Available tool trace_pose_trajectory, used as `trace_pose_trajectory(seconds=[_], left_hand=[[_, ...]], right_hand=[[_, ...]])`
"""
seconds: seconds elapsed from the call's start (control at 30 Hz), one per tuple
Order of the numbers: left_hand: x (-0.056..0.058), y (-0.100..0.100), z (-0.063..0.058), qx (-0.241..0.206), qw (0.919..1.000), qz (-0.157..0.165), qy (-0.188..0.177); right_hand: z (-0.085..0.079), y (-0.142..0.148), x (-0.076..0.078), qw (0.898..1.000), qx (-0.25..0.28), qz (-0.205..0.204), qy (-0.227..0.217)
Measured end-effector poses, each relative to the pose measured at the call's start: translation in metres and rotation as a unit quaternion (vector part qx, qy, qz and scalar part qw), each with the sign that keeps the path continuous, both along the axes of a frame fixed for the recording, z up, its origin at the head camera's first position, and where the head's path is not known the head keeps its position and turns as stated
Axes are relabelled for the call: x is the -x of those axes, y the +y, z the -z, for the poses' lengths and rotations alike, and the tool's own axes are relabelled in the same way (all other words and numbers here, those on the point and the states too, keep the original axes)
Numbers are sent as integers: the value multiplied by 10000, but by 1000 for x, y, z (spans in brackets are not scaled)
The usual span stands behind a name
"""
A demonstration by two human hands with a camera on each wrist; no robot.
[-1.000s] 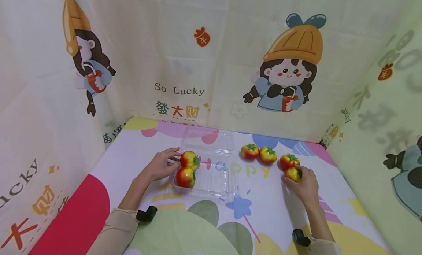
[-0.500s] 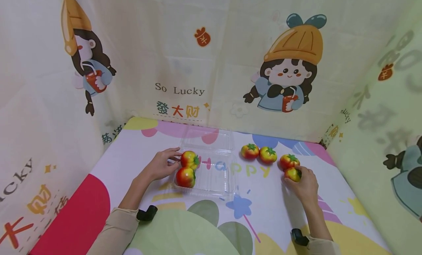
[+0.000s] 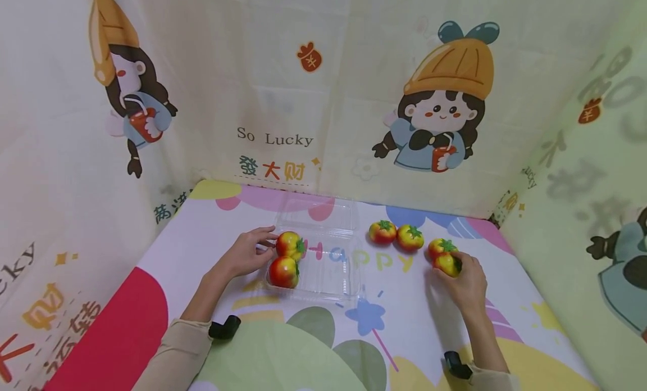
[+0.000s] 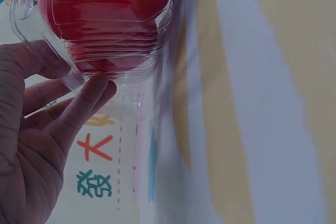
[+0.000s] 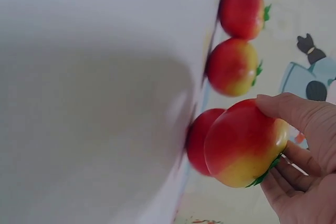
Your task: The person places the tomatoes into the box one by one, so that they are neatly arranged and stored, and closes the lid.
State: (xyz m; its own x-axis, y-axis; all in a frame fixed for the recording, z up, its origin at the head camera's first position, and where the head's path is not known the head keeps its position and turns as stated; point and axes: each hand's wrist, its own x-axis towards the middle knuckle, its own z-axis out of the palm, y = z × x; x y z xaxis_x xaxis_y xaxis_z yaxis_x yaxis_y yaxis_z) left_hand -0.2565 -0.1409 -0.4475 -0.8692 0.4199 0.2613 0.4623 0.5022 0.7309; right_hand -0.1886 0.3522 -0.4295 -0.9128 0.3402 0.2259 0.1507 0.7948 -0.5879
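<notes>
Two tomato-like fruits [image 3: 284, 272] are seated along the left wall of the clear container [image 3: 323, 274]; four loose fruits [image 3: 382, 232] are left toward the far right corner of the surface [image 3: 227, 214]. The nearest fruit [image 3: 447, 264] is pinched by the right hand [image 3: 469, 281]; the container is touched by the left hand [image 3: 247, 253], fingers loosely extended.

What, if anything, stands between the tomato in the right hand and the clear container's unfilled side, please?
Only the right wall of the clear container shows in the way; its lid lies open behind. Nothing else visible stands between that wall and the held tomato; the middle two tomatoes lie farther back, off that line.
</notes>
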Motion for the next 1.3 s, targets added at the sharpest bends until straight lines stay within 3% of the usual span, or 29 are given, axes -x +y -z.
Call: trace_pose_trajectory(seconds=[0.27, 0.67, 1.3], left_hand=[[0, 0, 1, -78, 9999, 25, 103], [2, 2, 2, -64, 9997, 21, 248], [1, 1, -1, -97, 9995, 62, 289]], right_hand=[[-13, -16, -4, 9981, 13, -159, 589], [-19, -35, -3, 9932, 22, -529, 1036], [-22, -72, 4, 9912, 232, -766, 1059]])
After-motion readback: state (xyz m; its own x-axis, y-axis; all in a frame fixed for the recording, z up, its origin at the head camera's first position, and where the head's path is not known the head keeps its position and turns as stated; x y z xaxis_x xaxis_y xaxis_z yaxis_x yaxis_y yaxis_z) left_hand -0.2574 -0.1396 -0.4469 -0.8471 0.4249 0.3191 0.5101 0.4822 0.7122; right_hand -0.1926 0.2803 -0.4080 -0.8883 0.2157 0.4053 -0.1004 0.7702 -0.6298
